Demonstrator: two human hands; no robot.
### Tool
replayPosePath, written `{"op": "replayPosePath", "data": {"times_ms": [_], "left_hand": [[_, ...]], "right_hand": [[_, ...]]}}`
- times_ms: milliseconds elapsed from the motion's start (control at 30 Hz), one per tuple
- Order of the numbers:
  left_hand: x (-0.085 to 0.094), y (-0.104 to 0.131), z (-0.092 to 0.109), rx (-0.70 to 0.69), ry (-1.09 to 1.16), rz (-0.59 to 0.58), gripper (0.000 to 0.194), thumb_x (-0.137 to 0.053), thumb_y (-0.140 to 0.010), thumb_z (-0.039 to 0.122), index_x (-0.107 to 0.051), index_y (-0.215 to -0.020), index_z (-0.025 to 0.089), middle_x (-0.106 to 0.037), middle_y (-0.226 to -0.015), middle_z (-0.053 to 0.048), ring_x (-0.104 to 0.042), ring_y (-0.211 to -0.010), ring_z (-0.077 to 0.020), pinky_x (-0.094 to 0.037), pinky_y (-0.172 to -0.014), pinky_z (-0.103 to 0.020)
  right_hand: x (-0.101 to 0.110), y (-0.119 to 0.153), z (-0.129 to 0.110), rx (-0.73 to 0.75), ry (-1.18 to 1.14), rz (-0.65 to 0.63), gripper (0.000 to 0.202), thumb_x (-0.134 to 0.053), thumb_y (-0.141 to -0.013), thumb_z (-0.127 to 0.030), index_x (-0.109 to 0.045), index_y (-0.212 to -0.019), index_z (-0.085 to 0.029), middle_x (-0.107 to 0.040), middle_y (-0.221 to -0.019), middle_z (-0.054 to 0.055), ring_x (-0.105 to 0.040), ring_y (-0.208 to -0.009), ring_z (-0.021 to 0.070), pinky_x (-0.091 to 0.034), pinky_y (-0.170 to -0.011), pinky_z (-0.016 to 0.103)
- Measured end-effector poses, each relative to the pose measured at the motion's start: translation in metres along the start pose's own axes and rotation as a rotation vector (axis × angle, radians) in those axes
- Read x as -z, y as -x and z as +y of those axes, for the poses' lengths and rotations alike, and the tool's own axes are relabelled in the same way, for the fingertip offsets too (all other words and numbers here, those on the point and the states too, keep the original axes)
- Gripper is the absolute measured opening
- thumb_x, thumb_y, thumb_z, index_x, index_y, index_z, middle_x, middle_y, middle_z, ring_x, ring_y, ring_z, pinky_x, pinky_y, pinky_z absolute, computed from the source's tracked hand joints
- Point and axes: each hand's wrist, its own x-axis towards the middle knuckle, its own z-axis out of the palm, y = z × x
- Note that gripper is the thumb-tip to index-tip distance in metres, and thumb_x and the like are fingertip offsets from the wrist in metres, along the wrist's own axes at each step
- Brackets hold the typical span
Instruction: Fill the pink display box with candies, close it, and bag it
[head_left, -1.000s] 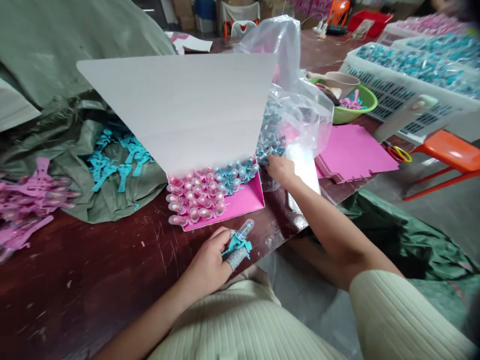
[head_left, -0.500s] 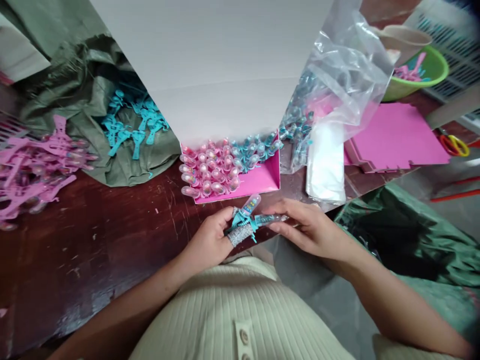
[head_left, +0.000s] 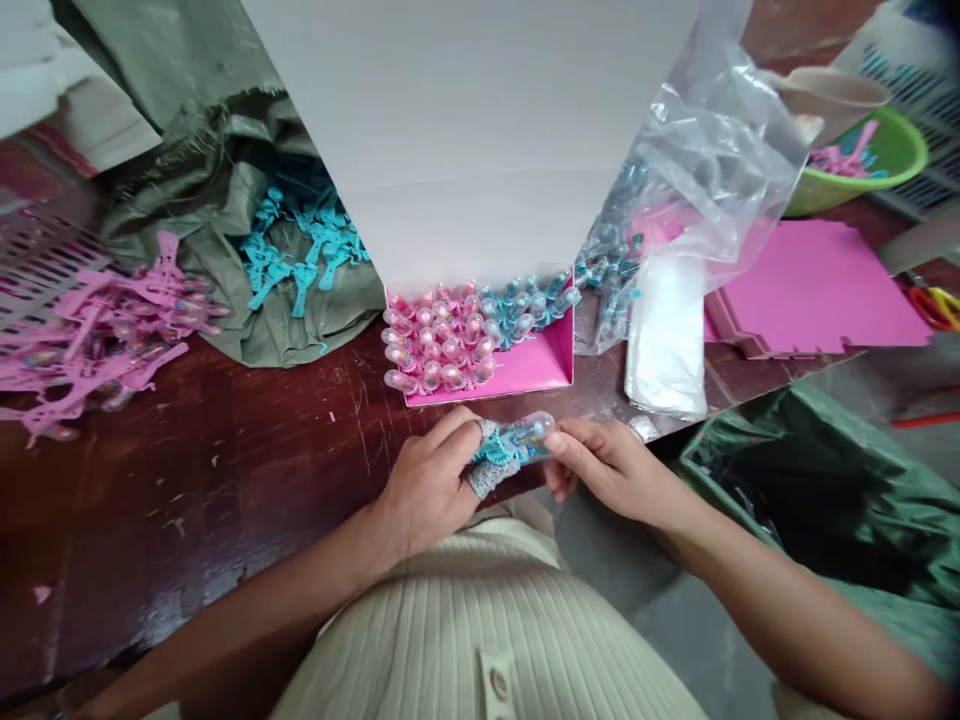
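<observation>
Left hand (head_left: 431, 475) gripped the blue clip (head_left: 489, 440), frame centre, just below the pink box (head_left: 534, 366); right hand (head_left: 609, 465) pinched the clear capsule (head_left: 534, 432) by its tip — best done with clip firm, pinch light, both aligned.

My left fingers (head_left: 495, 478) are bent in a pinch; my right fingers (head_left: 579, 456) pinch just opposite, left forearm (head_left: 300, 585) and right forearm (head_left: 765, 540) slanting inward.

Tons of room on the table (head_left: 262, 450) left of the left hand (head_left: 435, 475), but that white flap (head_left: 480, 120) blocks going straight toward the far edge.
</observation>
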Motion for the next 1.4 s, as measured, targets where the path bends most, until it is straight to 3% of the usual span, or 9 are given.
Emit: {"op": "replayPosePath", "data": {"times_ms": [167, 367, 500, 633, 733, 800, 867, 1033, 1400], "left_hand": [[0.008, -0.014, 0.009, 0.416, 0.554, -0.179, 0.033, -0.073, -0.086, 0.049, -0.064, -0.085, 0.018, -0.046, -0.063, 0.004, -0.04, -0.055, -0.0088, -0.033, -0.051, -0.021], [0.003, -0.022, 0.013, 0.728, 0.908, -0.379, 0.046, -0.083, -0.074, 0.055, -0.064, -0.091, 0.017, -0.038, -0.056, 0.009, -0.022, -0.046, -0.0032, -0.014, -0.04, -0.016], [-0.003, -0.026, 0.018, 0.716, 0.868, -0.426, 0.049, -0.079, -0.075, 0.06, -0.063, -0.088, 0.016, -0.046, -0.06, 0.006, -0.029, -0.043, -0.0031, -0.018, -0.038, -0.016], [0.014, -0.038, 0.025, 0.328, 0.332, -0.427, 0.046, -0.063, -0.09, 0.061, -0.067, -0.089, 0.016, -0.066, -0.078, -0.005, -0.06, -0.062, -0.0149, -0.049, -0.055, -0.026], [0.035, -0.061, 0.018, -0.123, -0.284, 0.006, 0.036, -0.061, -0.096, 0.048, -0.071, -0.108, 0.016, -0.069, -0.122, -0.013, -0.063, -0.115, -0.0283, -0.05, -0.102, -0.043], [0.043, -0.08, 0.008, -0.253, -0.55, 0.082, 0.028, -0.056, -0.099, 0.031, -0.069, -0.118, 0.017, -0.06, -0.144, -0.012, -0.05, -0.137, -0.0312, -0.036, -0.117, -0.049], [0.043, -0.096, -0.005, -0.265, -0.706, -0.027, 0.033, -0.053, -0.094, 0.015, -0.068, -0.123, 0.018, -0.054, -0.152, -0.009, -0.044, -0.144, -0.0312, -0.032, -0.119, -0.051], [0.029, -0.111, -0.021, -0.186, -0.804, -0.097, 0.048, -0.052, -0.088, 0.011, -0.063, -0.134, 0.02, -0.053, -0.154, -0.006, -0.044, -0.145, -0.0284, -0.032, -0.115, -0.052], [0.029, -0.107, -0.026, -0.19, -0.733, -0.054, 0.041, -0.051, -0.097, 0.024, -0.061, -0.137, 0.021, -0.052, -0.154, -0.009, -0.043, -0.146, -0.0301, -0.026, -0.116, -0.056]], "right_hand": [[0.026, -0.001, -0.007, 0.295, 0.073, -0.025, 0.056, -0.067, -0.096, -0.036, -0.048, -0.149, -0.028, -0.058, -0.144, 0.012, -0.07, -0.105, 0.0175, -0.06, -0.081, 0.027], [0.041, -0.006, -0.014, 0.574, 0.347, 0.069, 0.033, -0.074, -0.09, -0.025, -0.068, -0.122, -0.03, -0.058, -0.138, 0.009, -0.053, -0.134, 0.023, -0.053, -0.105, 0.036], [0.038, -0.013, -0.019, 0.57, 0.383, 0.097, 0.064, -0.084, -0.08, -0.041, -0.057, -0.137, -0.031, -0.033, -0.162, 0.012, -0.037, -0.149, 0.0299, -0.056, -0.1, 0.038], [0.058, -0.019, -0.031, 0.631, 0.384, -0.132, 0.043, -0.071, -0.094, -0.032, -0.061, -0.135, -0.027, -0.065, -0.135, 0.01, -0.063, -0.125, 0.0202, -0.056, -0.098, 0.033], [0.09, -0.025, -0.033, 0.465, 0.573, 0.149, 0.032, -0.071, -0.092, -0.043, -0.071, -0.117, -0.024, -0.076, -0.107, 0.007, -0.072, -0.095, 0.0199, -0.057, -0.085, 0.034], [0.105, -0.036, -0.03, 0.27, 0.849, 0.398, 0.035, -0.069, -0.091, -0.05, -0.073, -0.114, -0.023, -0.076, -0.107, 0.007, -0.072, -0.083, 0.0207, -0.054, -0.073, 0.033], [0.11, -0.051, -0.026, 0.089, 1.129, 0.454, 0.035, -0.065, -0.094, -0.051, -0.073, -0.113, -0.023, -0.075, -0.113, 0.008, -0.071, -0.083, 0.0221, -0.048, -0.065, 0.031], [0.092, -0.08, -0.03, -0.129, 1.495, 0.177, 0.029, -0.054, -0.1, -0.046, -0.069, -0.106, -0.023, -0.073, -0.114, 0.008, -0.069, -0.087, 0.0243, -0.03, -0.055, 0.028], [0.096, -0.103, -0.036, -0.153, 1.483, 0.05, 0.027, -0.057, -0.096, -0.045, -0.07, -0.094, -0.022, -0.072, -0.104, 0.007, -0.068, -0.08, 0.0232, -0.036, -0.056, 0.03]]}}
